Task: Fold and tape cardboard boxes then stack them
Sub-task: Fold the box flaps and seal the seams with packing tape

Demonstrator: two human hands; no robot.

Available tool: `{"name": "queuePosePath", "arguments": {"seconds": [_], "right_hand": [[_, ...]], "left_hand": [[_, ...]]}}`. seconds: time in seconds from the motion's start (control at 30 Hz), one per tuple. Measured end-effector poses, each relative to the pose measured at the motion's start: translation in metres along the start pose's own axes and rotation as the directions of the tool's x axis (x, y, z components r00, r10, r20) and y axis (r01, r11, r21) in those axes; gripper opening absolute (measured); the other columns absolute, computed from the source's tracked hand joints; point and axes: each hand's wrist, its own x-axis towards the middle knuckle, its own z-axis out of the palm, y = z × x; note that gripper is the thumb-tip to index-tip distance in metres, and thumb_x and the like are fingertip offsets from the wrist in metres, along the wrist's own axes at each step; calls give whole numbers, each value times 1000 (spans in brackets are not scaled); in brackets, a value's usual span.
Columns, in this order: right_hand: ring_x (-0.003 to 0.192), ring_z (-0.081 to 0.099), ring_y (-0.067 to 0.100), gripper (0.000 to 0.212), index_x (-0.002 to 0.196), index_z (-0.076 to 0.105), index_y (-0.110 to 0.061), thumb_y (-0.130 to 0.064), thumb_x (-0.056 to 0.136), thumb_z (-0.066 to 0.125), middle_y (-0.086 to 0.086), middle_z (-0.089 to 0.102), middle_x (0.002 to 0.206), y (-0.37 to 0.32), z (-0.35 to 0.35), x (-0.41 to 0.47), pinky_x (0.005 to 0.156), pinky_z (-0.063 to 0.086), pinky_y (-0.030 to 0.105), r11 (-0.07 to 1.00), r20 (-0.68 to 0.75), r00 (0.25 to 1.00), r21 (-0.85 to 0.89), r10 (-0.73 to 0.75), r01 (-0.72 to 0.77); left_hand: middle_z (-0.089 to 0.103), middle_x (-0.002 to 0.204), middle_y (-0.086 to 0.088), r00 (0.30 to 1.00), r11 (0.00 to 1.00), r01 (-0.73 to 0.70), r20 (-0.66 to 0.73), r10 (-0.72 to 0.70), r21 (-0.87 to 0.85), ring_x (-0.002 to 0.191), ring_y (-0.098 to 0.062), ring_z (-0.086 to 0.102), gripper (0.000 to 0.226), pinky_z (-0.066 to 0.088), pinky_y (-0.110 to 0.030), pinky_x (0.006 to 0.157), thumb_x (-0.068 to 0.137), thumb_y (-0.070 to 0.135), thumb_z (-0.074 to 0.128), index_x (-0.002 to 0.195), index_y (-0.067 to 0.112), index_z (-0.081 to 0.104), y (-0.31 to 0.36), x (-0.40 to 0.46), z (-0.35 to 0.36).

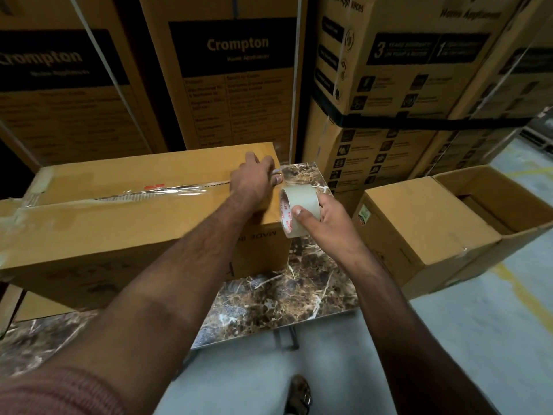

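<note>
A long closed cardboard box [125, 223] lies on a marble-patterned table [284, 298]. Clear tape [167, 191] runs along its top seam. My left hand [254, 181] presses flat on the right end of the box top, over the tape line, fingers spread near the corner. My right hand [326, 217] grips a roll of clear tape [299, 208] just off the box's right end, thumb on its face. A short strip of tape runs from the roll toward my left hand.
Tall printed appliance cartons [239, 73] stand stacked right behind the table. On the floor to the right sit a closed cardboard box [419, 235] and an open one [502, 205]. My foot [299, 393] is on the grey floor below the table edge.
</note>
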Motion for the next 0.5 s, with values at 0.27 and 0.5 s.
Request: {"name": "queuePosePath", "arguments": {"seconds": [0.27,0.5], "right_hand": [[86,71,20,28,117,62,-16,-36,98,64,2,70,98,5,-4,-22,68,62,39,989,-55,998,-149,-20,12],[80,68,13,21,111,59,-19,-35,99,62,-3,67,93,17,12,-33,65,59,33,984,-103,993,-163,54,-70]], "left_hand": [[47,131,-9,1000,1000,-18,19,19,-16,111,-27,55,46,52,-42,88,96,56,53,133,29,55,-8,-3,-3],[38,137,-9,976,984,-156,170,139,90,121,-32,50,84,51,-46,95,77,80,56,142,29,49,-11,-15,-15]]}}
